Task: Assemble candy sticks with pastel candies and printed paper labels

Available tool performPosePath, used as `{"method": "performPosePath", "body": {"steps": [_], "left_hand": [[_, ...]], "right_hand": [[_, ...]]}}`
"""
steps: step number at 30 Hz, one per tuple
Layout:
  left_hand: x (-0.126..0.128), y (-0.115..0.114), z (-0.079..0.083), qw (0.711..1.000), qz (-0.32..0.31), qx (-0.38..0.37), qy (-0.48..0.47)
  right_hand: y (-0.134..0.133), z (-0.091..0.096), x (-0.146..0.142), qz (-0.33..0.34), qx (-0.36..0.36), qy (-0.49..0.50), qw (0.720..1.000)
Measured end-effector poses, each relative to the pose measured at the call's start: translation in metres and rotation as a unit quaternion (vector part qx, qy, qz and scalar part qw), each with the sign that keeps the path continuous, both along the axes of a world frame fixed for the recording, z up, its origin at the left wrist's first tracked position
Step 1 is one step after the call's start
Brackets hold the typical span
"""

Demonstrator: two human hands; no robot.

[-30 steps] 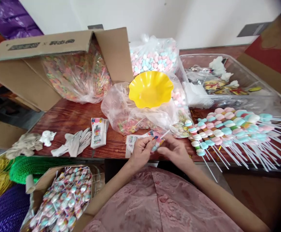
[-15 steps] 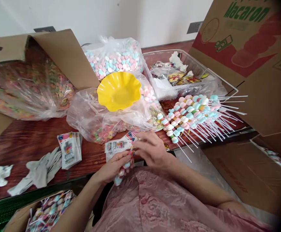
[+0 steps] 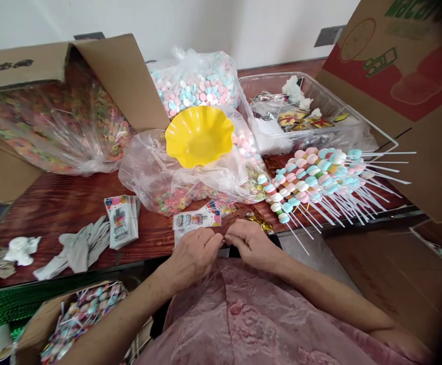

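Observation:
My left hand (image 3: pixel 200 252) is closed, back upward, at the table's near edge, around a marshmallow skewer that its fingers now hide. Close beside it, my right hand (image 3: pixel 252 244) pinches thumb and fingers together; what lies in that pinch is too small to make out. The fingertips of both hands almost meet. Just beyond them lie printed bags (image 3: pixel 196 219) and gold twist ties (image 3: pixel 259 221). To the right is a pile of pink, blue and white marshmallow skewers (image 3: pixel 312 175), their white sticks pointing right.
A yellow bowl (image 3: pixel 199 137) sits on clear candy bags. Behind are a marshmallow bag (image 3: pixel 201 83) and a clear plastic tub (image 3: pixel 342 133). Cardboard boxes (image 3: pixel 125 81) flank the table. Bag stack (image 3: pixel 124 223), gloves (image 3: pixel 82 248) and crumpled tissue (image 3: pixel 22 250) lie left; a box of wrapped skewers (image 3: pixel 87 314) stands below.
My left hand has turned over its skewer, which was visible before and is now hidden. My right hand has lowered and closed into a pinch. The camera view has shifted left.

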State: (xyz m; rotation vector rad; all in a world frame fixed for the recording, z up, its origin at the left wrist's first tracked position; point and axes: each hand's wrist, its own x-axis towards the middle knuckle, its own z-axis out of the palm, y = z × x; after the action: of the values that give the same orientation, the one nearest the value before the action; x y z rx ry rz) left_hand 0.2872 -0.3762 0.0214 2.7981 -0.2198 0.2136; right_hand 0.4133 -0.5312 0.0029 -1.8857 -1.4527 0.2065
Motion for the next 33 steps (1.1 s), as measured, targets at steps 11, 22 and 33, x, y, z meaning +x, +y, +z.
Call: {"method": "performPosePath", "body": {"steps": [11, 22, 33], "left_hand": [[0.034, 0.022, -0.034, 0.816, 0.252, -0.492, 0.17], [0.042, 0.03, -0.02, 0.72, 0.299, -0.62, 0.095], [0.033, 0.012, -0.022, 0.679, 0.288, -0.667, 0.105]], "right_hand": [[-0.083, -0.043, 0.019, -0.211, 0.086, -0.123, 0.966], [-0.042, -0.033, 0.052, -0.222, 0.012, -0.309, 0.925], [-0.001, -0.028, 0.018, -0.173, -0.13, -0.281, 0.935]]}}
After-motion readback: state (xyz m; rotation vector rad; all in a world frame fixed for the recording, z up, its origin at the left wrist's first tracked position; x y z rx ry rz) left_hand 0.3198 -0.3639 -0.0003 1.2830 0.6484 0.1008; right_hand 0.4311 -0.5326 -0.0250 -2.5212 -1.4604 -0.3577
